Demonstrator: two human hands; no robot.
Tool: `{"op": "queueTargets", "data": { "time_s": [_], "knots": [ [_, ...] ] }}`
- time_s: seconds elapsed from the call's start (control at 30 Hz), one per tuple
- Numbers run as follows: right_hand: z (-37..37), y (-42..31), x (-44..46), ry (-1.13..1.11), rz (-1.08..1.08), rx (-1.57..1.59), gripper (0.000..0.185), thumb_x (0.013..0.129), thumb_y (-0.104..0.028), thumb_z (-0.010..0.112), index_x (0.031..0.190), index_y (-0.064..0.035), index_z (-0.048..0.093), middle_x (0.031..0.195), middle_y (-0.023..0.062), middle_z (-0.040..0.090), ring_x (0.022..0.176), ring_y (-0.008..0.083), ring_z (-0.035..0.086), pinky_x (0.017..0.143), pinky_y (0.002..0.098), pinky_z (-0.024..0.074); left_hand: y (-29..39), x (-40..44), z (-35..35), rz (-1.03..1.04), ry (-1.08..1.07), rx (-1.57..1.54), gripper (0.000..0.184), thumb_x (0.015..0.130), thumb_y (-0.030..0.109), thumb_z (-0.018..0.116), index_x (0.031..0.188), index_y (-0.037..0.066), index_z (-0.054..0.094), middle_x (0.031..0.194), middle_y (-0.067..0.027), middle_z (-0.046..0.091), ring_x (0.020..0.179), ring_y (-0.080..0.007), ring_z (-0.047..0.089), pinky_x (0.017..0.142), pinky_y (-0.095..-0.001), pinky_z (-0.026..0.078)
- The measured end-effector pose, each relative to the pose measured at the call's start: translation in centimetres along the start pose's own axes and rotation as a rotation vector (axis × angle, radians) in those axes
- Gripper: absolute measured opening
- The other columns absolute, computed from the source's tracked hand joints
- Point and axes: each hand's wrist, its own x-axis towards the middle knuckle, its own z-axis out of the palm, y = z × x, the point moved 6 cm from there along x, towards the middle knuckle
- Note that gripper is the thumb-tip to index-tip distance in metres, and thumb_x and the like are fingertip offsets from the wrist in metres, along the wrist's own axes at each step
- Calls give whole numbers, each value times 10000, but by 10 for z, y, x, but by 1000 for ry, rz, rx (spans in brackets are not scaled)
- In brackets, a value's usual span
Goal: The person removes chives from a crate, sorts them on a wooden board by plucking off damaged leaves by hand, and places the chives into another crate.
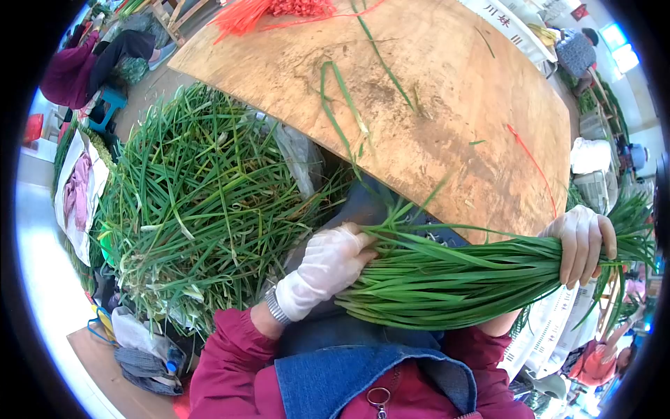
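A thick bunch of green garlic chives [447, 276] lies sideways above my lap, just in front of the wooden table's edge. My right hand [581, 244], in a pale glove, is wrapped round the bunch near its right end, and leaf tips fan out beyond it. At the left end, my white-gloved left hand [331, 265] has its fingers curled in at the chives, pinching some strands. Its fingertips are partly hidden by the leaves. A few blades stick up loose from the top of the bunch.
A big heap of loose chives [209, 188] stands at my left. On the wooden table [467, 105] lie stray blades, a thin red strip [534, 167] and a bundle of red ties [279, 14]. White printed boxes [558, 321] are at right. Other people sit or stand further off.
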Motion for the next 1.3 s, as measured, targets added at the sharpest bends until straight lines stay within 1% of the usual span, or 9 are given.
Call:
{"op": "queueTargets", "data": {
  "time_s": [0.23,0.37,0.5,0.57,0.67,0.8,0.9,1.07,1.3],
  "knots": [
    [1,-3,-3,15,-13,-37,193,698,107,601,857,117,492,512,195,569,387,250,576,320,338,498,-23,-7,-2,-163,30,-409,126,740,75,657,846,8,660,859,-137,620,796,-275,605,702,-324,477],
    [2,-3,-2,2,-11,-45,196,695,111,598,860,121,493,512,198,567,389,251,578,322,337,499,-18,-24,-25,-217,112,176,81,775,45,610,849,13,616,798,-143,613,705,-287,606,633,-343,486],
    [1,-1,2,-2,28,-23,198,691,113,594,862,126,495,510,196,566,385,247,575,323,333,500,-61,-80,-95,-164,604,437,58,770,45,601,804,59,557,706,-107,557,585,-300,562,476,-356,457],
    [1,-1,1,9,5,-19,195,692,113,593,861,127,496,509,194,566,383,245,574,321,332,500,-112,-129,-130,-531,716,658,94,768,59,614,837,36,555,760,-120,563,619,-300,570,509,-360,463],
    [2,0,1,27,1,-29,171,703,116,585,851,122,498,511,189,569,377,238,570,313,321,493,-83,-129,-153,-519,653,1030,155,781,95,625,908,27,570,838,-124,567,703,-245,578,603,-354,476],
    [2,5,3,40,-17,-43,151,711,117,582,839,110,502,508,180,570,370,229,565,308,313,487,-7,-71,-91,62,471,285,94,715,74,685,797,68,638,799,-79,606,735,-243,568,683,-368,467],
    [5,9,7,28,2,-53,138,719,115,584,831,100,505,503,173,568,366,222,562,304,310,483,11,-27,-47,96,139,17,131,774,132,622,859,35,638,841,-123,618,802,-304,574,749,-384,453],
    [9,7,7,16,3,-70,168,715,105,603,845,107,496,518,186,576,389,241,578,327,321,505,2,1,0,70,-273,-441,208,815,138,578,965,4,629,905,-155,633,869,-292,589,792,-352,452],
    [7,4,6,-10,4,-62,189,714,98,607,861,116,489,531,192,585,396,248,584,337,325,515,-13,-13,3,-401,-353,-973,168,794,97,613,922,-9,636,883,-74,641,834,-134,579,763,-260,452]
  ]
}}
